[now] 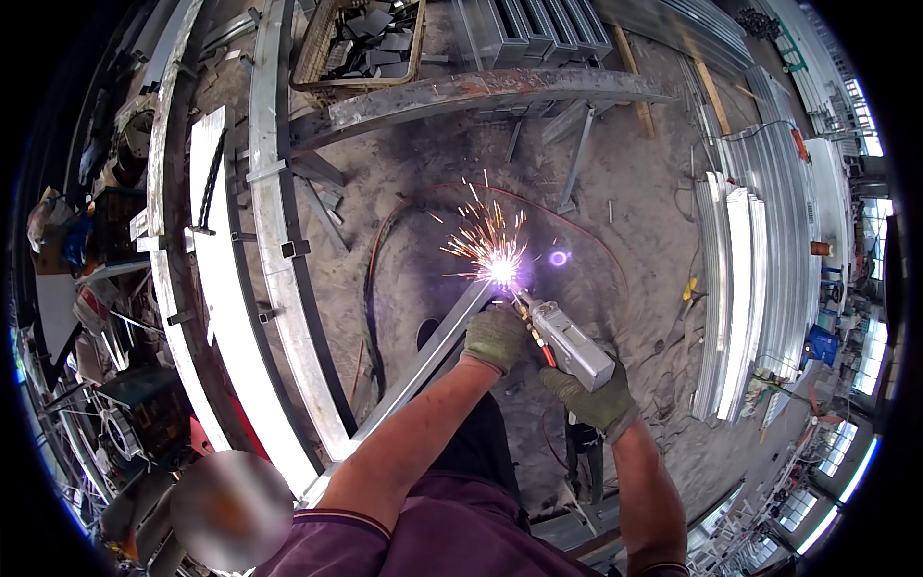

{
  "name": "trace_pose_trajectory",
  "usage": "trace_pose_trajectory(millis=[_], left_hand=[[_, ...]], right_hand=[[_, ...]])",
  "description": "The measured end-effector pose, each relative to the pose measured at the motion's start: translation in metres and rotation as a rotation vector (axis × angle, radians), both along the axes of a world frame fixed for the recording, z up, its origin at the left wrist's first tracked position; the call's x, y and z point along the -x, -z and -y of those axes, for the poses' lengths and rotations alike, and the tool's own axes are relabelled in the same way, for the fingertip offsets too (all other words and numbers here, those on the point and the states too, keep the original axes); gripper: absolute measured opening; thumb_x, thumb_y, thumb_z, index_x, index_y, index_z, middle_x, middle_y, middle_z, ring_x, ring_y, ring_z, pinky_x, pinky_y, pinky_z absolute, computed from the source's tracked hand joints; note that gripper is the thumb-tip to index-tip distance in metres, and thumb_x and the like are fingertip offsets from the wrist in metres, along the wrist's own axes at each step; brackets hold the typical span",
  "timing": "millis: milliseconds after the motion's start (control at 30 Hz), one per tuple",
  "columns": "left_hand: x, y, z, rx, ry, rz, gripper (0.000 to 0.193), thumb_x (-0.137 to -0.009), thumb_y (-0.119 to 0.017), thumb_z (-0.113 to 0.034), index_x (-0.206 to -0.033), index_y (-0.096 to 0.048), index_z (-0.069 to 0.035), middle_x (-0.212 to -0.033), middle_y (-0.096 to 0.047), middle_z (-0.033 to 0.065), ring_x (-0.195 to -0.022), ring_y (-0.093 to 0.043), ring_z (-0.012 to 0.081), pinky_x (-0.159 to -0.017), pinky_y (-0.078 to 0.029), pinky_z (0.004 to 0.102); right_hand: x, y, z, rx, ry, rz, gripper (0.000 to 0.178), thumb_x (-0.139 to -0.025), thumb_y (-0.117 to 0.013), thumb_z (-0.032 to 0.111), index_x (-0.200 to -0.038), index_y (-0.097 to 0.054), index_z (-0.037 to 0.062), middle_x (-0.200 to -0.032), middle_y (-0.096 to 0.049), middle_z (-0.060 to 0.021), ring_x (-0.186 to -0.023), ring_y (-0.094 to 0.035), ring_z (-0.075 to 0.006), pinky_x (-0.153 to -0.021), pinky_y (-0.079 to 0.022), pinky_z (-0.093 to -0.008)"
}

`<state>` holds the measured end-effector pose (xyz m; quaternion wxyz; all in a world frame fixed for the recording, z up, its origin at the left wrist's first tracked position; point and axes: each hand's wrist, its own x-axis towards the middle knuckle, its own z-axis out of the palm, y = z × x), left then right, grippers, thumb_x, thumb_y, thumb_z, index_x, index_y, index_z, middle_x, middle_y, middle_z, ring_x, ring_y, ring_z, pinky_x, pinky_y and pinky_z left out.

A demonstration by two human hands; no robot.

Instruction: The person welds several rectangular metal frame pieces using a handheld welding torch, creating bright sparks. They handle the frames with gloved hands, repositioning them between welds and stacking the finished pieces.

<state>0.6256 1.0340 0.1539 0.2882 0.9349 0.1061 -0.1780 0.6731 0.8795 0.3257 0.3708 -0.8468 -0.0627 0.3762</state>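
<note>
A silver, box-bodied welding gun (569, 346) points forward and to the left from my right hand (598, 392), whose green-gloved fingers wrap round its rear. At its tip is a bright white-violet glare, and orange sparks (486, 231) spray upward from it. The glare sits at the far end of a grey square metal tube (437, 348), which slants back toward my left side. My left hand (495, 338), also in a green glove, is closed between the tube's end and the gun's neck; which of them it grips is hidden. An orange-and-brass fitting (547, 354) shows beside the gun.
Long metal beams (279, 231) run along the left, and a curved beam (481, 88) crosses ahead. Beyond it stands a wire basket (420, 48) of metal offcuts. Stacked metal profiles (769, 260) line the right. A hose (372, 288) loops over the floor. A blurred round patch (231, 510) covers the lower left.
</note>
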Motion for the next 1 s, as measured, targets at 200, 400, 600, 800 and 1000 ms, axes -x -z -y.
trace_pose_trajectory(millis=[200,400,600,800,1000], left_hand=[[0.000,-0.004,-0.002,-0.037,0.008,0.020,0.026,-0.101,-0.057,-0.024,-0.110,-0.071,-0.004,-0.097,-0.075,0.0181,-0.087,-0.076,0.0308,-0.073,-0.061,0.0446],[0.001,-0.002,0.000,-0.007,-0.034,0.029,0.033,-0.098,-0.060,-0.023,-0.112,-0.069,0.006,-0.099,-0.075,0.0207,-0.093,-0.077,0.0332,-0.074,-0.062,0.0454],[0.001,0.011,0.002,0.000,-0.033,0.006,0.040,-0.099,-0.059,-0.029,-0.118,-0.065,0.006,-0.100,-0.075,0.0217,-0.096,-0.076,0.0360,-0.076,-0.061,0.0464],[0.003,0.000,0.002,-0.037,-0.041,0.069,0.037,-0.096,-0.061,-0.026,-0.116,-0.064,0.006,-0.100,-0.072,0.0200,-0.089,-0.076,0.0334,-0.072,-0.061,0.0448],[0.011,-0.005,-0.002,-0.216,0.113,0.059,0.039,-0.097,-0.060,-0.022,-0.131,-0.061,-0.002,-0.107,-0.064,0.0167,-0.089,-0.071,0.0305,-0.068,-0.060,0.0430]], right_hand=[[-0.002,-0.009,-0.004,0.037,0.037,-0.057,0.059,-0.082,-0.091,0.035,-0.123,-0.071,-0.0025,-0.108,-0.079,-0.0116,-0.096,-0.076,-0.0194,-0.084,-0.060,-0.0350],[-0.002,-0.015,-0.007,0.057,0.034,-0.055,0.056,-0.081,-0.091,0.035,-0.122,-0.073,0.0000,-0.106,-0.079,-0.0111,-0.095,-0.076,-0.0187,-0.084,-0.060,-0.0348],[-0.002,-0.016,-0.008,0.049,0.009,-0.057,0.055,-0.082,-0.090,0.033,-0.122,-0.073,0.0001,-0.104,-0.079,-0.0111,-0.094,-0.076,-0.0187,-0.082,-0.060,-0.0347],[0.004,-0.020,-0.010,0.092,0.043,-0.040,0.054,-0.082,-0.089,0.031,-0.123,-0.073,-0.0004,-0.104,-0.079,-0.0112,-0.094,-0.077,-0.0188,-0.081,-0.060,-0.0344],[0.011,-0.042,-0.021,0.127,0.058,-0.031,0.045,-0.085,-0.086,0.024,-0.121,-0.074,0.0020,-0.100,-0.078,-0.0092,-0.089,-0.074,-0.0150,-0.081,-0.059,-0.0317]])
